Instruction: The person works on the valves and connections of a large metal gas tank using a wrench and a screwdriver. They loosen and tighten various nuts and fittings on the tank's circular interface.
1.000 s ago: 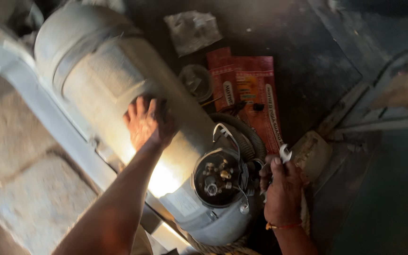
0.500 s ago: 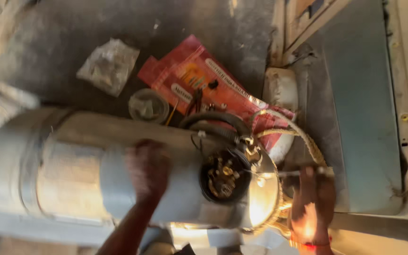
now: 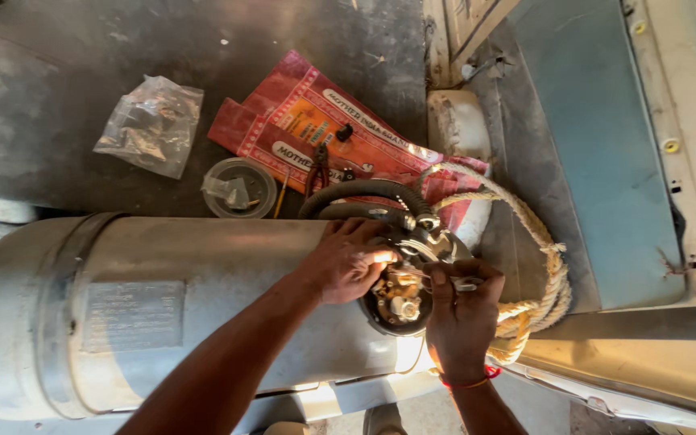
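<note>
On the dark floor [image 3: 348, 48] beside a pale vehicle body panel [image 3: 598, 161], a large grey metal cylinder tank [image 3: 187, 314] lies on its side, its rounded end toward the right, where a round valve assembly [image 3: 400, 302] of brass-coloured and dark fittings is set into the wall. The person's left hand [image 3: 344, 262] rests on top of the tank at the edge of that valve assembly, fingers curled down over the upper-left fittings and pressed against them; whether it actually grips one part cannot be told. The right hand [image 3: 461, 310] comes up from below on the right side of the valve, its fingers bent inward and pinching a small pale metal piece [image 3: 465, 283] just beside the fittings; a red thread band [image 3: 470, 379] circles that wrist. Black rubber hose [image 3: 364, 193] arches over the top of the valve, just behind the left hand's fingers. A thick, pale, twisted rope [image 3: 545, 266] loops from the hose area down and around to the right of the right hand, lying against the vehicle panel. Behind the tank, a red and orange woven sack [image 3: 300, 121] is spread flat on the floor with a pair of pliers [image 3: 318, 165] and a few small dark parts lying on it. Just left of the sack sits a round clear plastic lid [image 3: 239, 187] with a bit of something in it, and further left a crumpled clear plastic bag [image 3: 151, 125] lies well apart from the hands.
</note>
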